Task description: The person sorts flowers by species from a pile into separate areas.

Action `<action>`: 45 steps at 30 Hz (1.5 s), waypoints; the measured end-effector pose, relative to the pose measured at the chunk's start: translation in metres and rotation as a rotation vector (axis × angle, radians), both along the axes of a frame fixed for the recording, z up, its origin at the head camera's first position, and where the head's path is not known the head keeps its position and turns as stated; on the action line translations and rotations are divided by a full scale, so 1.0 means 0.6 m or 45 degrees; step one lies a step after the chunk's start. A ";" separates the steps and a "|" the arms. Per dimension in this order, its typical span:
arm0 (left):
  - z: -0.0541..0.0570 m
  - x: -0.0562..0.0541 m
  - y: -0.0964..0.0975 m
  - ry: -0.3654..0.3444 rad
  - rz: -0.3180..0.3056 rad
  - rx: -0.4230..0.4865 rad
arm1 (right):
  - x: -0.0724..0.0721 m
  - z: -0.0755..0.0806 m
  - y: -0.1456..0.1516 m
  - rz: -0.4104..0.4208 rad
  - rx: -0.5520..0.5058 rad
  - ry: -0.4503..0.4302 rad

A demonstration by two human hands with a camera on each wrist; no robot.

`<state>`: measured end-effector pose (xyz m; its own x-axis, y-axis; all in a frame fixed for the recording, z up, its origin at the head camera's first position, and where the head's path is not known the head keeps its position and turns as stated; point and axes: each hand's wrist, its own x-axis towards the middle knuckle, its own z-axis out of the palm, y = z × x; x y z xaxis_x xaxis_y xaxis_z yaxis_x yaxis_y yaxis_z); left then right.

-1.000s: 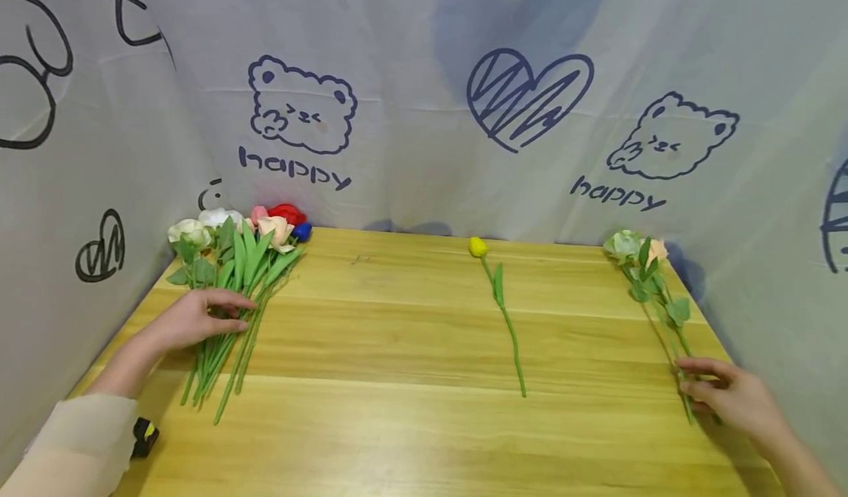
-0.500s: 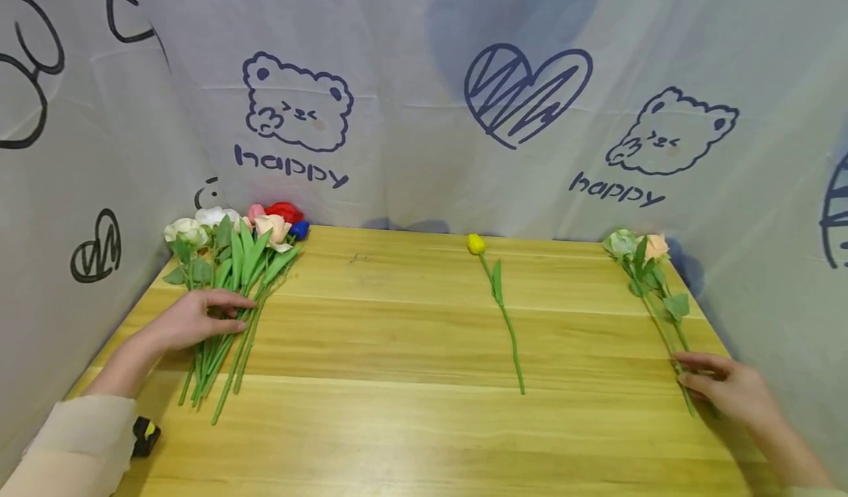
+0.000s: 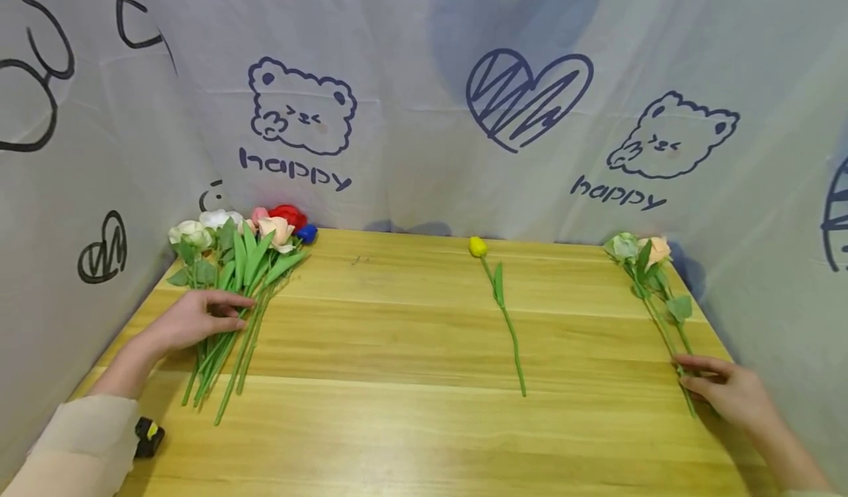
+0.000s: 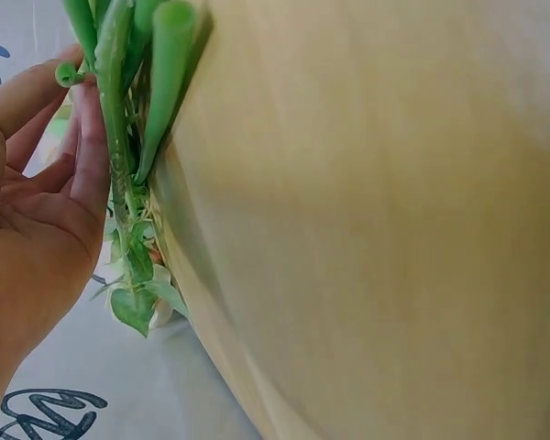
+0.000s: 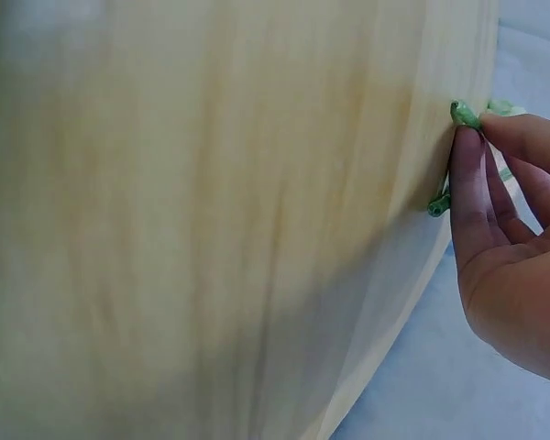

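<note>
On the desk (image 3: 411, 335), the right hand (image 3: 735, 394) pinches a rose stem (image 3: 661, 329) low at right and the left hand (image 3: 188, 320) a green stem (image 4: 66, 74) in the flower bunch (image 3: 252, 255) at left, both probably light, bendy, and best held there, clear of softer petals (image 3: 623, 246).

"happy" (image 3: 294, 169) stands twice on the pale cloth backdrop (image 3: 414, 166).

Your head camera looks forward and down across the wooden tabletop (image 3: 371, 423) to the printed curtain (image 3: 424, 162); your left-wrist camera peers close along flower stems (image 4: 169, 82), your right-wrist one close at your right hand (image 5: 522, 266), both seen from your head.
</note>
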<state>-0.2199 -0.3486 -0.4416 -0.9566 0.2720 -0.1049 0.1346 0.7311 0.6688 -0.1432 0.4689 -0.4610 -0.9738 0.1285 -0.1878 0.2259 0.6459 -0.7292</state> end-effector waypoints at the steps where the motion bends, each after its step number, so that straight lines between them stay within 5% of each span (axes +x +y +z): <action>1: 0.001 0.001 -0.001 -0.004 0.003 0.005 | 0.000 0.001 0.000 0.001 0.019 -0.007; 9: 0.009 0.009 0.002 -0.031 0.013 0.040 | 0.001 0.004 -0.009 -0.006 0.149 0.016; 17: 0.016 0.020 0.013 -0.058 0.030 0.135 | 0.005 0.014 -0.017 -0.109 0.195 -0.086; 22: 0.018 0.025 0.026 -0.074 0.069 0.227 | 0.008 0.025 -0.048 -0.197 0.252 0.067; 33: 0.034 0.031 0.093 0.024 0.164 0.423 | 0.008 0.055 -0.163 -0.117 0.007 0.436; 45: 0.037 0.016 0.195 0.175 0.154 0.786 | -0.006 0.067 -0.307 0.112 -0.279 0.553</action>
<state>-0.2105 -0.2315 -0.4195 -0.9779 0.1324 0.1619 0.1895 0.2327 0.9539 -0.1469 0.2845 -0.4206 -0.9735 0.0453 0.2244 -0.1774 0.4701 -0.8646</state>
